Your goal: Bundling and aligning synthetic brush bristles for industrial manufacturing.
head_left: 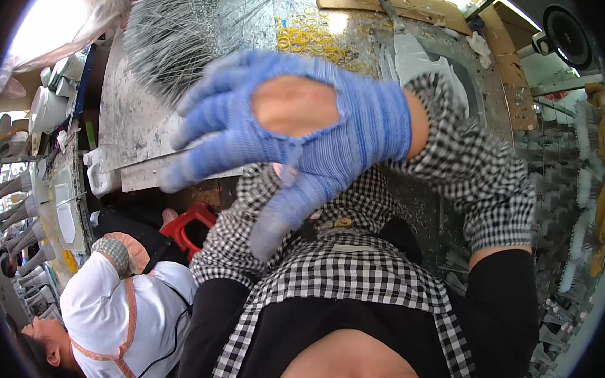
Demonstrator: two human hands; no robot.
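My right hand (306, 130), in a blue knit glove, is raised close to the view, its fingers spread and pointing left, its thumb toward me. A large hole in the glove bares the back of the hand. I see nothing in its grasp. The checkered left sleeve (234, 230) leads up behind this glove, where my left hand (281, 170) is almost wholly hidden; only a small pinkish patch shows. Beyond them on the worktable (137, 113) lie a heap of thin grey bristles (166, 38) and many yellow rings (308, 40).
A flat-ended tool (391, 13) and torn cardboard (438, 14) lie at the table's far side. Left of me a person (129, 303) in white is near a red stool (193, 225) and a white jug (100, 173). Bristle bundles (558, 198) line the right; a black fan (568, 35) stands behind.
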